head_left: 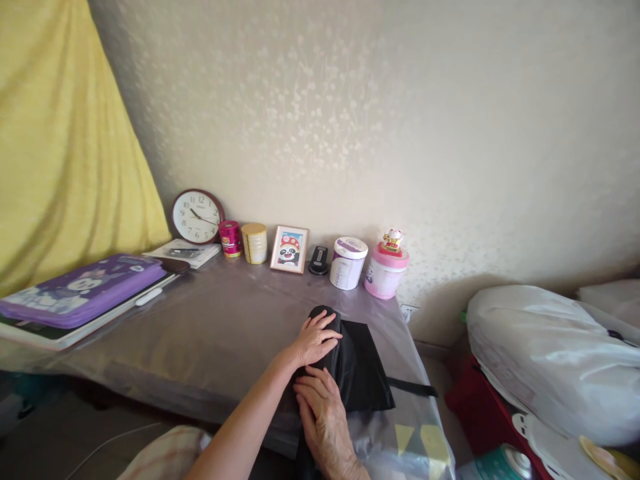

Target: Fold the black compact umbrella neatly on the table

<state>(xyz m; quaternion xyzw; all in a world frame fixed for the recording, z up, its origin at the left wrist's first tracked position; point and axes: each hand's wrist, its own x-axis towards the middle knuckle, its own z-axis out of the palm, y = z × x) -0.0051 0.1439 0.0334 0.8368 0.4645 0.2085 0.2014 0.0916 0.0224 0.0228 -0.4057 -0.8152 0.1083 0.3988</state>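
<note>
A folded piece of black fabric (367, 373), with a loose black strap (413, 387) reaching to the right, lies near the front of the table. I cannot make out what kind of item it is. My left hand (317, 340) rests flat on its rolled upper part, fingers spread. Just below, my right hand (324, 413) has its fingers bent over the left edge of the same bundle. A dark part of it runs down under my right hand past the table's front edge, mostly hidden.
Along the wall stand a clock (198, 216), pink can (231, 239), yellow-lidded jar (255, 244), panda picture frame (289, 249), black device (319, 261) and two tubs (349, 264). A purple case (83, 290) lies left. White bags (545, 353) bulge at right.
</note>
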